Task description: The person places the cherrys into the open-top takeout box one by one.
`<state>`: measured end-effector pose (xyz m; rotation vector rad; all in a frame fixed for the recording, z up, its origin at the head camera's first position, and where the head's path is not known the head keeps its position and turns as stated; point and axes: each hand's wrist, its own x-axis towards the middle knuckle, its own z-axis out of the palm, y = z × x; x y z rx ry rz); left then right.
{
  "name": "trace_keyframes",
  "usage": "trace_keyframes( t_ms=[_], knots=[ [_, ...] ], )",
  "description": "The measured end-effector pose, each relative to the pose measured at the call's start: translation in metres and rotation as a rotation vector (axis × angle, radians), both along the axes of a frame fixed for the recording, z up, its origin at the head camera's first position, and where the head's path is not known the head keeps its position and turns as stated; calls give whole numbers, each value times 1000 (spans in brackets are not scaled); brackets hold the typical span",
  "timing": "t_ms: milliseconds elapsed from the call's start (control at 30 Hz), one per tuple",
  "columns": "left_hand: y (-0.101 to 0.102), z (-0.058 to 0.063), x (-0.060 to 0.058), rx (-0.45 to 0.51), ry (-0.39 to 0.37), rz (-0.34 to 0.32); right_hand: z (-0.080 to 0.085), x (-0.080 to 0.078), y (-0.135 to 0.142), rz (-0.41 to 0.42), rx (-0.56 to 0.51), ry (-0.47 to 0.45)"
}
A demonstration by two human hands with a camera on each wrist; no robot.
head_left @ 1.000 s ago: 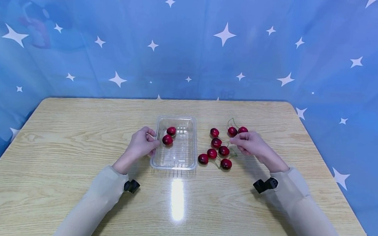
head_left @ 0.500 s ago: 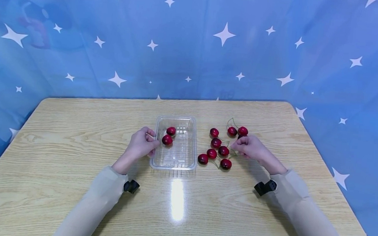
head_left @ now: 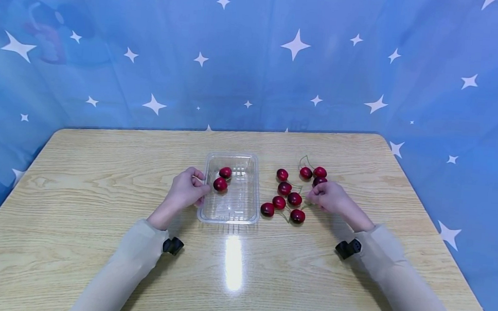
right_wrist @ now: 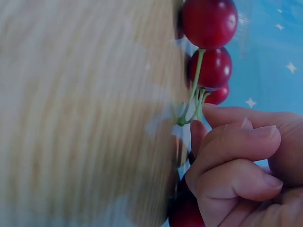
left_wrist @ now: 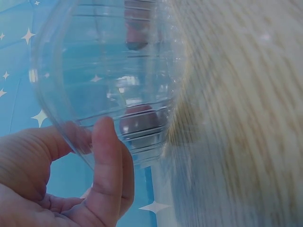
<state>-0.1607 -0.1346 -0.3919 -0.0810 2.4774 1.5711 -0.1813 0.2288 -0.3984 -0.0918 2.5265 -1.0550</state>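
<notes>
My left hand [head_left: 187,188] pinches the left rim of a clear plastic box [head_left: 237,213]. In the left wrist view the thumb and fingers [left_wrist: 106,156] lie on either side of the box wall. Two dark red cherries [head_left: 220,184] sit inside the box. My right hand [head_left: 331,197] is at the right side of a loose group of cherries, its thumb and forefinger at the stem of a cherry [head_left: 295,199]. The right wrist view shows green stems [right_wrist: 196,101] running to the fingertips, the other fingers curled in. That cherry rests among its neighbours on the table.
Several more cherries lie right of the box, the nearest one [head_left: 267,209] close to its wall. A pair with joined stems [head_left: 306,173] lies farther back, beside a dark cherry [head_left: 319,181]. Behind the wooden table [head_left: 112,164] hangs a blue star-patterned cloth [head_left: 257,53].
My right hand has shifted a little right and toward me, uncovering a dark cherry behind it. Its fingertips are now lower, by a stem. The left hand and box stay put.
</notes>
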Motion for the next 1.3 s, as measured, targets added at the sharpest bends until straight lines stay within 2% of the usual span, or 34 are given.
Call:
trace_keyframes(
  t_ms=[100,333,500,867,1067,1300],
  knots=[
    [0,-1,0,-6,0,0,-2,0,-1,32,46,39],
    [0,-1,0,-5,5,-1,-3,0,-2,31,90,77],
    [0,-1,0,-5,8,-3,-4,-1,-3,65,151,127],
    [0,-2,0,-8,10,-2,-2,-1,-4,108,210,154],
    [0,-2,-1,-17,1,3,2,3,-2,102,147,146],
    [0,-1,0,-15,-4,2,8,6,0,68,-4,54]
  ],
)
